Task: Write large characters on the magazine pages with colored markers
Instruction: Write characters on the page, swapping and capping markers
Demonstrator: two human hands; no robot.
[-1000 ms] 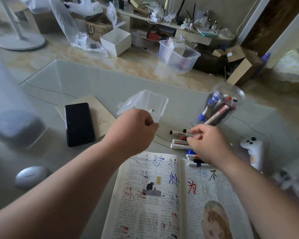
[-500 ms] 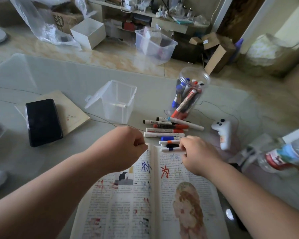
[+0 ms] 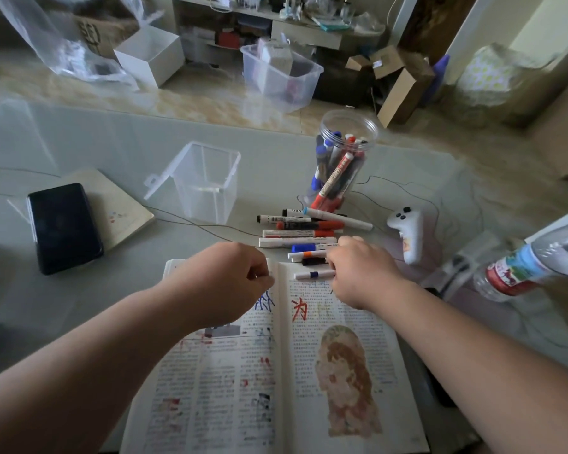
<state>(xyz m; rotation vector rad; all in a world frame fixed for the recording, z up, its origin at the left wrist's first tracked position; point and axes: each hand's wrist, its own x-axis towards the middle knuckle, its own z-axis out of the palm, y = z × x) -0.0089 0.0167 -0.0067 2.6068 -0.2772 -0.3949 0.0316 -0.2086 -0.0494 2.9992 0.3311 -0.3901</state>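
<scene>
One wide glass table (image 3: 79,142) fills the middle of the frame, and on it, at lower centre, lies the open magazine (image 3: 230,388), its printed pages spotted with red and dark ink, with a large blue character (image 3: 266,301) and a large red character (image 3: 299,308) written on either side of the spine, just below the hands. The left hand (image 3: 223,283) sits over the top of the left page with its fingers curled in; whether they pinch anything cannot be told. The right hand (image 3: 364,273) is over the top of the right page, knuckles up, its fingers bent down onto the near ends of the closest markers; whether it grips one is hidden. Above the left hand stands a clear plastic box (image 3: 207,181) with its lid hanging open. At upper right of centre a clear jar (image 3: 341,158) leans, holding red, blue and black markers. At left a black phone (image 3: 64,227) lies on a tan notebook (image 3: 122,204). A water bottle (image 3: 532,263) lies at the right edge, a white controller (image 3: 407,231) between it and the pens. The loose markers (image 3: 297,240) lie in a row between the jar and the magazine; a white marker with a blue band (image 3: 313,275) rests on the page's top edge, touching the right hand's fingers.
</scene>
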